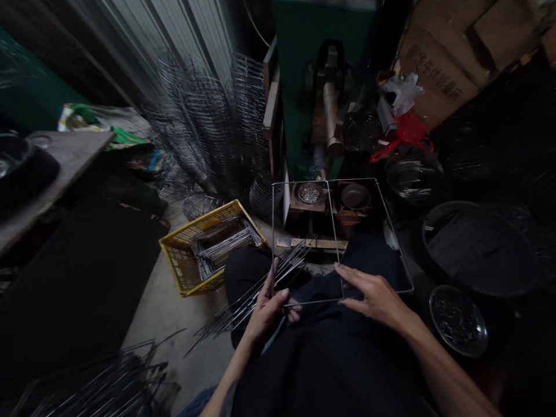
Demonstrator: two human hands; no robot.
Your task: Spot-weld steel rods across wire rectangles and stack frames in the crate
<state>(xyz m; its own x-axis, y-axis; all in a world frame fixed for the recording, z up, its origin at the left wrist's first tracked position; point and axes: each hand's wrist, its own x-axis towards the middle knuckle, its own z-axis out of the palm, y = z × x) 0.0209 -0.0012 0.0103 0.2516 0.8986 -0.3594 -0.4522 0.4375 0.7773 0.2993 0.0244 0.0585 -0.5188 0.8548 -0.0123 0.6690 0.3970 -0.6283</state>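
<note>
A rectangular metal wire frame (332, 223) with a bar across its middle is held upright over my lap. My left hand (270, 304) grips its lower left corner, with the thumb on the bottom wire. My right hand (369, 292) has its thumb and forefinger around the lower end of the middle bar, where it meets the bottom wire. A loose bundle of thin metal rods (247, 307) lies across my left thigh, under and beside my left hand. Just beyond the frame stands a machine (330, 110) with a round dish of small metal pieces (309, 193) in front.
Left of my knee is a yellow plastic crate (174, 263) holding rods. Stacked wire baskets (204, 121) rise behind it. More rods (104, 382) lie at lower left. On the right are a large dark basin (478, 249), a bowl of small parts (458, 320) and cardboard boxes (456, 63).
</note>
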